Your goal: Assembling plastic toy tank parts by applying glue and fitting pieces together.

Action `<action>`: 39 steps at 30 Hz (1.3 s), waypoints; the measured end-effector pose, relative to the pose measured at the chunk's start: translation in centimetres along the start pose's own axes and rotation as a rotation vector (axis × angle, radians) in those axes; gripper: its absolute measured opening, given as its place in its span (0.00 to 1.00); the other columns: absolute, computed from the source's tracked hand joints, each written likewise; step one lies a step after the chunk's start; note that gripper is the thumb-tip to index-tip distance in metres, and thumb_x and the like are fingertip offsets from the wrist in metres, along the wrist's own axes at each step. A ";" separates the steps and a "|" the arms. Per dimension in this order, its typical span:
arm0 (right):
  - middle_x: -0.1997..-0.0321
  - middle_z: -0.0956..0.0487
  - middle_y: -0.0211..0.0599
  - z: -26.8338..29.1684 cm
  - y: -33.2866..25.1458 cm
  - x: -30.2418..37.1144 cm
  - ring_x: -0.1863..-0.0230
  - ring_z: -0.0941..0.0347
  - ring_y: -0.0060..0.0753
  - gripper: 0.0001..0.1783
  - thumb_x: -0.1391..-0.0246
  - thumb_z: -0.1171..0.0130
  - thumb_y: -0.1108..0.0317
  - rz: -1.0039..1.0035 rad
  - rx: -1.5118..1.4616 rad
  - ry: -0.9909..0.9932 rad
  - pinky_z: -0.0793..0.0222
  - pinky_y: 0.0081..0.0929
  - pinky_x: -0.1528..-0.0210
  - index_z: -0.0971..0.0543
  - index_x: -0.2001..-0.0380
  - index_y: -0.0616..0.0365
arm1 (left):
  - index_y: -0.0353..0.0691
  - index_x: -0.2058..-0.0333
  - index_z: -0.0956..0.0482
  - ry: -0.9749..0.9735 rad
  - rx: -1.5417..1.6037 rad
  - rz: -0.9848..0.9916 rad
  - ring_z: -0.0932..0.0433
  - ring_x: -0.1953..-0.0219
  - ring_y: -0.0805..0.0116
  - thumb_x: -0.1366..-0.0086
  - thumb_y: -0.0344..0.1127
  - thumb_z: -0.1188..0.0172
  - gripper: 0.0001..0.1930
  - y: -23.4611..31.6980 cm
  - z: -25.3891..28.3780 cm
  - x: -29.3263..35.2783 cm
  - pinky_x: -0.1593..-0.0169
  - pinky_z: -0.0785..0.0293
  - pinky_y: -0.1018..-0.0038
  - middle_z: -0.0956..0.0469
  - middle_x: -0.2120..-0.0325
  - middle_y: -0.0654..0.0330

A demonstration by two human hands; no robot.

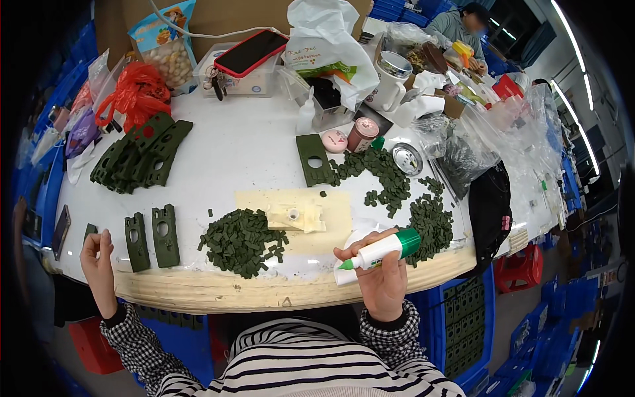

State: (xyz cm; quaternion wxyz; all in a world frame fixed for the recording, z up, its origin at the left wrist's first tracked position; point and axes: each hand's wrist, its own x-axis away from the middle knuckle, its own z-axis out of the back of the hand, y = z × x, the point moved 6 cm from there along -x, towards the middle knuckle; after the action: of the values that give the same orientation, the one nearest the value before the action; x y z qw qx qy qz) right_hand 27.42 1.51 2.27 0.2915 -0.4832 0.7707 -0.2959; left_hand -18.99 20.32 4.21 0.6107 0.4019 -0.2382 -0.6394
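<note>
My right hand (383,281) grips a white glue bottle (380,253) with a green base and a green pointed tip, tilted with the tip to the left. At the left table edge, my left hand (99,271) is raised with its fingers bent together; anything in them is too small to make out. The end of a dark green part (90,229) shows just beyond its fingertips. Beside that hand lie two dark green panels with round holes, one panel (136,243) nearer and another panel (166,236) to its right.
Small green pieces form a heap (243,241) at the centre and another heap (430,228) at the right. A cream block (295,217) sits on a yellowish sheet (340,205). More panels are stacked (139,155) at the far left; a single panel (315,161) lies farther back.
</note>
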 end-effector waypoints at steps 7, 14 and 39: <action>0.62 0.26 0.40 0.5 -0.2 0.3 0.59 0.25 0.40 0.20 0.40 0.52 0.52 0.054 0.084 0.072 0.32 0.49 0.47 0.34 0.59 0.60 | 0.33 0.63 0.25 0.098 -0.295 -0.490 0.25 0.60 0.65 0.41 0.32 0.39 0.11 11.8 -2.1 -2.6 0.54 0.32 0.72 0.23 0.65 0.55; 0.65 0.29 0.34 0.2 -0.9 1.3 0.60 0.28 0.33 0.20 0.41 0.49 0.49 0.083 0.203 0.079 0.31 0.40 0.49 0.35 0.61 0.56 | 0.36 0.66 0.27 -0.235 -0.635 -0.673 0.28 0.61 0.55 0.44 0.38 0.38 0.13 12.8 -10.5 -10.4 0.57 0.32 0.65 0.26 0.69 0.53; 0.64 0.30 0.36 0.8 -1.4 1.7 0.60 0.27 0.34 0.20 0.41 0.50 0.50 0.100 0.258 0.100 0.28 0.38 0.51 0.35 0.60 0.57 | 0.40 0.53 0.35 -0.126 -0.923 -0.738 0.31 0.54 0.51 0.53 0.26 0.41 0.25 10.9 -12.8 -12.9 0.53 0.35 0.60 0.28 0.64 0.51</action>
State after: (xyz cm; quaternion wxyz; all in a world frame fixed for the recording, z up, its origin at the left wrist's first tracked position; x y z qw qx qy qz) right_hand 28.20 -0.68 2.48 0.3271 -0.3873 0.7630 -0.4012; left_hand -3.18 33.75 8.52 0.4441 0.1123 0.1840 -0.8697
